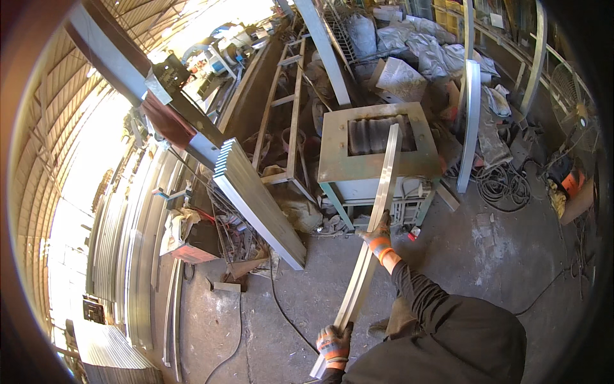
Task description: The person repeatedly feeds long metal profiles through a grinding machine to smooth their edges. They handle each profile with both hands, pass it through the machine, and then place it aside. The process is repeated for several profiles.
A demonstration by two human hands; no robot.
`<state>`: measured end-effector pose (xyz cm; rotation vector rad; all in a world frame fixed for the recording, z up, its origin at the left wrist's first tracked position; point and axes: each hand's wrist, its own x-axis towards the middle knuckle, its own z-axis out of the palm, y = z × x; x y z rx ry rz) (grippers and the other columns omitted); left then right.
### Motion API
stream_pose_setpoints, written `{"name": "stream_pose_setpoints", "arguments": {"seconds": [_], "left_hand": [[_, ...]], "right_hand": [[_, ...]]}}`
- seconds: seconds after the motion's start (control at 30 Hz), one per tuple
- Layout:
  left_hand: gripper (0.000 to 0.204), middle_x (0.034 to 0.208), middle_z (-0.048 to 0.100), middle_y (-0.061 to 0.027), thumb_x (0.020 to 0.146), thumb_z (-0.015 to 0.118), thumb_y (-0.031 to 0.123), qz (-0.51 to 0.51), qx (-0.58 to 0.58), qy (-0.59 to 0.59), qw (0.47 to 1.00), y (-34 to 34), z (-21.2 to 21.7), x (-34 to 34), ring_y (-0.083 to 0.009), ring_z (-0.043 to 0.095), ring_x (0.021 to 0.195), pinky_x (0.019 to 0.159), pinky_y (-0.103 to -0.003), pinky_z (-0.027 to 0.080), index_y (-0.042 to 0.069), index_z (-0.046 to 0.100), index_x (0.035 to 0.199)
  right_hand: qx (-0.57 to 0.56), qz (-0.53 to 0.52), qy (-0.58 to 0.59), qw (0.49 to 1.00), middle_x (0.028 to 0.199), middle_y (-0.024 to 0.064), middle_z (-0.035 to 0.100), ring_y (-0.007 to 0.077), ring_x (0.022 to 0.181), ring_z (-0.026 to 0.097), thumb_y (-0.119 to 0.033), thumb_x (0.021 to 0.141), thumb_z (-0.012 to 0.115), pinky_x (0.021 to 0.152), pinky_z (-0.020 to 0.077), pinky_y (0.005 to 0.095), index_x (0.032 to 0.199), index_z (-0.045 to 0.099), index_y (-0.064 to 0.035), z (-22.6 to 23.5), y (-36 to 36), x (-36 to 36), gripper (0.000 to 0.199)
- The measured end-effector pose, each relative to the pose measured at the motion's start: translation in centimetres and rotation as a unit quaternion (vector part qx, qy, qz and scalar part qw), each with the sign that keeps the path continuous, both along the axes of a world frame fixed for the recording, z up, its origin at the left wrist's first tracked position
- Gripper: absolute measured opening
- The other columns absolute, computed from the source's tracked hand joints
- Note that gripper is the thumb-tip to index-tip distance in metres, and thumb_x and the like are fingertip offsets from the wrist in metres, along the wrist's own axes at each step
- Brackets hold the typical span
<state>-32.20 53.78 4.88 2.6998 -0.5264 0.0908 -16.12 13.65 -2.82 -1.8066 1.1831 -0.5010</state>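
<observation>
I hold a long, slightly curved metal bar (381, 198) with both gloved hands. My left hand (334, 344) grips its near end low in the view. My right hand (378, 237) grips it about midway. The bar's far end lies across the top of a green metal machine table (332, 160), over a rectangular opening with ribbed rollers (371, 134). Both gloves are grey and orange.
A stack of flat metal bars (256, 201) leans to the left of the machine. A wooden ladder (288, 102) lies behind it. Another curved bar (470, 121) stands at the right near coiled cables (505, 185). More curved profiles (137, 256) line the left side. A black cable (281, 307) crosses the concrete floor.
</observation>
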Motion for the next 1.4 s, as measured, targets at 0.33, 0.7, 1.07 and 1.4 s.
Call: {"name": "stream_pose_setpoints", "arguments": {"seconds": [0.33, 0.7, 1.07, 1.4], "left_hand": [[0.067, 0.136, 0.079, -0.0146, 0.104, 0.088, 0.042, 0.070, -0.123, 0.619, 0.773, -2.9, 2.6, 11.0, -0.0211, 0.075, 0.118, 0.098, -0.036, 0.063, -0.004, 0.069, 0.148], [0.043, 0.116, 0.078, -0.0202, 0.107, 0.078, 0.028, -0.279, 0.010, 0.259, 0.925, -31.9, -5.7, 23.0, -0.0407, 0.080, 0.101, 0.083, -0.049, 0.065, 0.029, 0.073, 0.150], [0.071, 0.108, 0.086, -0.0188, 0.096, 0.087, 0.063, -0.005, -0.141, 0.480, 0.866, -50.6, -8.1, 32.0, -0.0235, 0.081, 0.099, 0.088, -0.039, 0.062, -0.003, 0.080, 0.122], [0.067, 0.118, 0.068, -0.0187, 0.107, 0.069, 0.015, -0.325, -0.036, 0.230, 0.917, -30.8, -12.0, 21.8, -0.0426, 0.075, 0.103, 0.087, -0.049, 0.063, 0.053, 0.059, 0.162]], "right_hand": [[0.395, 0.015, -0.530, 0.750, 0.139, 0.0104, 0.072, 0.0186, 0.103, 0.073, 0.008, 0.079, 0.078, 0.090, 0.0643, 0.0346, 0.167, 0.050, -0.0022, -2.1, -8.3, 2.4, 0.093], [-0.434, 0.129, 0.158, 0.877, 0.164, 0.0304, 0.059, 0.0485, 0.155, 0.051, -0.047, 0.105, 0.069, 0.135, 0.0318, 0.0617, 0.149, 0.067, 0.0049, 1.3, -36.4, 22.8, 0.068], [-0.423, 0.093, 0.225, 0.873, 0.176, 0.0277, 0.049, 0.0474, 0.166, 0.041, -0.038, 0.113, 0.052, 0.140, 0.0211, 0.0633, 0.166, 0.057, -0.0010, -0.9, -50.8, 33.9, 0.065], [-0.356, 0.107, 0.311, 0.875, 0.186, 0.0175, 0.039, 0.0375, 0.172, 0.033, -0.042, 0.116, 0.047, 0.138, 0.0207, 0.0673, 0.177, 0.044, -0.0097, 1.8, -34.1, 23.7, 0.069]]}}
